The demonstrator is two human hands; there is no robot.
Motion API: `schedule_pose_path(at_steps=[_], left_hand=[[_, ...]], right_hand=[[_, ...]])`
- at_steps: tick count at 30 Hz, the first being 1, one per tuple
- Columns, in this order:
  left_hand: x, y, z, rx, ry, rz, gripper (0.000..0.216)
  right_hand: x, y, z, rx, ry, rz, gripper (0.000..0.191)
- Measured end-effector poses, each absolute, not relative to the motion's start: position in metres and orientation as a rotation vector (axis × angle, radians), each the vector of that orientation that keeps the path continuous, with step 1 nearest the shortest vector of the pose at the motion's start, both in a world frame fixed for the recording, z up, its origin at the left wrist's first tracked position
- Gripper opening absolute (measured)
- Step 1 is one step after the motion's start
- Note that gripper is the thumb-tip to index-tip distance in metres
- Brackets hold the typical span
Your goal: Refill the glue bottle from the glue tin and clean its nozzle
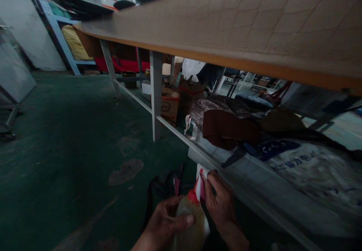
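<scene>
A squeeze bottle (185, 208) with a red nozzle cap and yellowish contents is in my left hand (166, 221), whose fingers wrap round its body with the thumb across the front. My right hand (219, 198) pinches a white and pink cloth (201, 179) against the bottle's red nozzle (193, 196). Part of the cloth hangs down along the right side of the bottle. The nozzle's tip is partly covered by the cloth. Behind the bottle, a dark bag or fabric (164, 185) lies on the green floor.
A long table (183, 28) with a brown covering spans the top, on grey metal legs (156, 92) with a low crossbar (183, 140). Beneath it are cardboard boxes (169, 106), brown cloth (226, 128) and a printed plastic bag (311, 168). A wheeled metal cart (14, 70) stands far left.
</scene>
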State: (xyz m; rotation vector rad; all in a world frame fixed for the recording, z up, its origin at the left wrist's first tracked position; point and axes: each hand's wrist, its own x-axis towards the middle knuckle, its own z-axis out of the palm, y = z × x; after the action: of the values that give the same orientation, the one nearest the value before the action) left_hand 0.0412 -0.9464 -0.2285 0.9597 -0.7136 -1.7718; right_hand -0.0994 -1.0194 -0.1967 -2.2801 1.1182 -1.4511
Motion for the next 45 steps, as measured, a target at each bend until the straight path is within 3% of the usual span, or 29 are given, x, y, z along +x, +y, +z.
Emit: schedule_pose_path(at_steps=[13, 19, 22, 24, 26, 29, 37, 45], left_hand=[[0.044, -0.934, -0.197, 0.82, -0.734, -1.796, 0.05], [0.039, -0.93, -0.2, 0.786, -0.596, -1.886, 0.051], [0.062, -0.937, -0.195, 0.968, -0.396, -1.728, 0.05], [0.081, -0.944, -0.189, 1.073, -0.274, -1.431, 0.049], [0.094, -0.948, -0.185, 1.065, -0.388, -1.352, 0.05], [0.095, -0.95, -0.185, 0.994, -0.695, -1.554, 0.057], [0.083, -0.952, -0.196, 0.974, -1.084, -1.546, 0.058], [0.084, -0.951, -0.192, 0.988, -1.116, -1.623, 0.06]], right_hand=[[-0.112, -1.0, -0.18, -2.02, 1.032, -1.313, 0.025], [-0.111, -0.993, -0.176, -2.302, 1.057, -1.491, 0.02], [-0.112, -0.987, -0.182, -2.419, 0.97, -1.458, 0.024], [-0.115, -0.987, -0.187, -2.352, 0.962, -1.405, 0.019], [-0.121, -0.99, -0.191, -2.144, 1.09, -1.41, 0.017], [-0.13, -0.999, -0.193, -1.895, 1.183, -1.424, 0.02], [-0.12, -0.996, -0.182, -1.845, 1.002, -1.235, 0.037], [-0.125, -1.001, -0.179, -1.726, 1.197, -1.422, 0.024]])
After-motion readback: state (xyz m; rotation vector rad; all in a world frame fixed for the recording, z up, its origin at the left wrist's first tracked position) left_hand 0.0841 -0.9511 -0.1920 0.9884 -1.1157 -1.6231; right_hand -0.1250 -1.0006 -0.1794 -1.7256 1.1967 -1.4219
